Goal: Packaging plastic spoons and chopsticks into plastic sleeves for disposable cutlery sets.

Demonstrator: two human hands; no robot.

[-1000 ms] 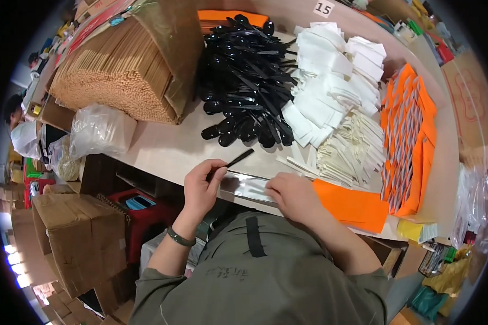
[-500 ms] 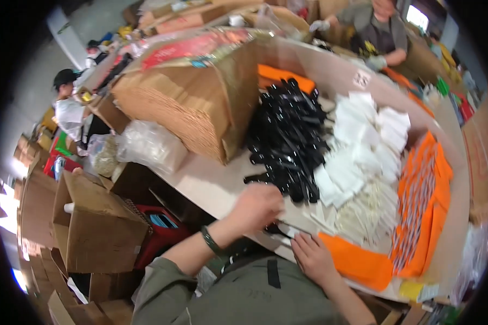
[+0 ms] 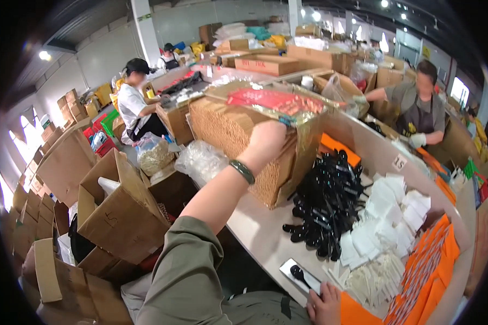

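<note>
My left hand (image 3: 267,142) reaches to the upper edge of a big block of stacked brown paper (image 3: 230,132). Its fingertips are out of sight, beside red packets (image 3: 271,102) in clear plastic on top. At the table's near edge, my right hand (image 3: 325,304) lies with fingers stretched out and apart. They rest by the handle end of a black plastic spoon (image 3: 298,272), which lies on a white rectangular piece (image 3: 288,265). Beyond is a heap of black plastic spoons (image 3: 328,203), with folded white napkins (image 3: 382,222) to its right.
Thin off-white sticks (image 3: 377,279) and orange strips (image 3: 425,273) lie at the right, inside the table's raised rim (image 3: 417,179). Open cardboard boxes (image 3: 122,216) and a clear plastic bag (image 3: 201,161) stand left. Co-workers (image 3: 420,105) are at other tables.
My left hand has gone up and away from the spoon at the near edge to the brown paper block. My right hand stays by the spoon. The view has tilted up.
</note>
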